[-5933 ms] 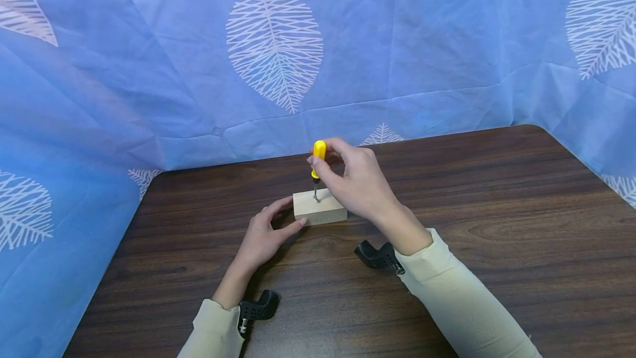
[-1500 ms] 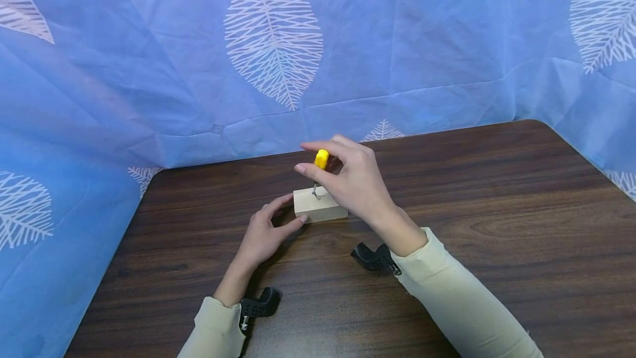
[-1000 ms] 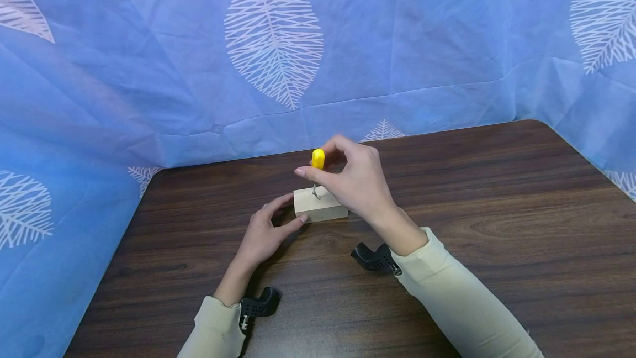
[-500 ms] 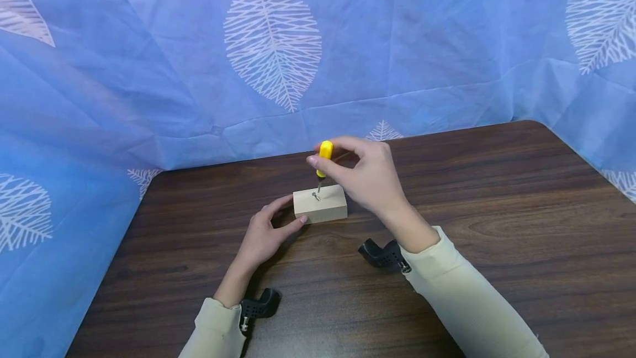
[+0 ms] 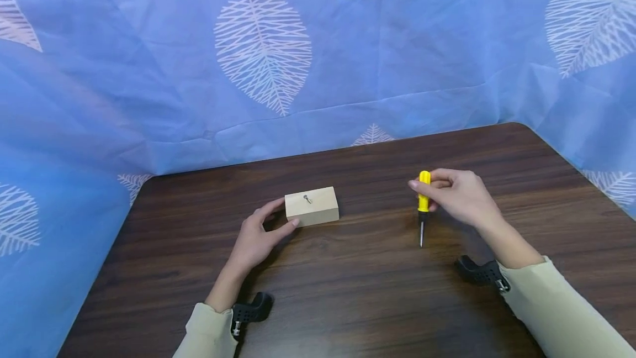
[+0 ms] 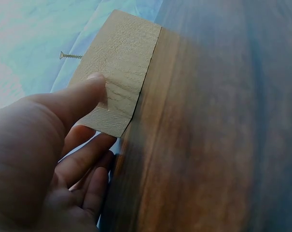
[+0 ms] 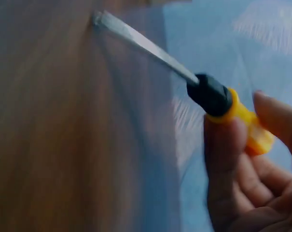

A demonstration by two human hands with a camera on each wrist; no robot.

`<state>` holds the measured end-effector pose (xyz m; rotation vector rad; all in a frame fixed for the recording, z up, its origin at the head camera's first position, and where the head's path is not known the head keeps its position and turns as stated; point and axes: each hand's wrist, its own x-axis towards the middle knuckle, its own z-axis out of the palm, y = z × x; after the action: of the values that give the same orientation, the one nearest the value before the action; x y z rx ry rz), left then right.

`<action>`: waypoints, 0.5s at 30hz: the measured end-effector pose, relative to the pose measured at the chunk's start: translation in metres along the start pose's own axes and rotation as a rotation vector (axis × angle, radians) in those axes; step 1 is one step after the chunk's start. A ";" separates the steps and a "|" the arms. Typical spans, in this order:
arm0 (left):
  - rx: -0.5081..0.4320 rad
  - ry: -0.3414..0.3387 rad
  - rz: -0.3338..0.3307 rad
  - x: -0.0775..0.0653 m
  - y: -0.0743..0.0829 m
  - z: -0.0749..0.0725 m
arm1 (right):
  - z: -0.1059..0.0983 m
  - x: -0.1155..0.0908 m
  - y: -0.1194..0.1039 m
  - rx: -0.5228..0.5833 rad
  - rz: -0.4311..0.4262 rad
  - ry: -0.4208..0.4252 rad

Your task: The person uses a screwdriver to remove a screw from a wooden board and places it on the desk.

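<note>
A pale wooden block lies on the dark table, left of the middle in the head view. From its top face a small metal screw sticks up; the left wrist view shows the threaded shank of the screw partly out of the wood. My left hand holds the block's left end between thumb and fingers. Well to the right, my right hand pinches the yellow handle of a screwdriver. Its metal shaft points down, apart from the block. In the right wrist view the screwdriver shows a black collar.
The brown wood-grain table has rounded far corners. Behind it hangs a blue cloth with white leaf prints. A black wrist mount sits at the left cuff, another black mount at the right cuff.
My right hand has drawn the screwdriver away from the screw, moving right and toward me. The left hand still holds the block, and the screw stays in it.
</note>
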<state>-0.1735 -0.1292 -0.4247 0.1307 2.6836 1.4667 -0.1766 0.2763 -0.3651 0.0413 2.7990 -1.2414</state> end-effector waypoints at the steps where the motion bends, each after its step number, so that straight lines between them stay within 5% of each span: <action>1: 0.003 -0.001 0.000 0.000 -0.001 -0.001 | -0.004 -0.001 0.010 0.003 0.027 -0.032; 6: 0.013 -0.006 0.001 -0.001 -0.002 -0.002 | -0.016 -0.008 0.043 0.025 0.097 -0.152; 15: 0.018 -0.009 -0.003 -0.001 0.000 0.001 | -0.027 -0.013 0.056 0.025 0.110 -0.212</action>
<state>-0.1728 -0.1284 -0.4257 0.1336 2.6888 1.4382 -0.1618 0.3337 -0.3875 0.0608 2.5652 -1.1808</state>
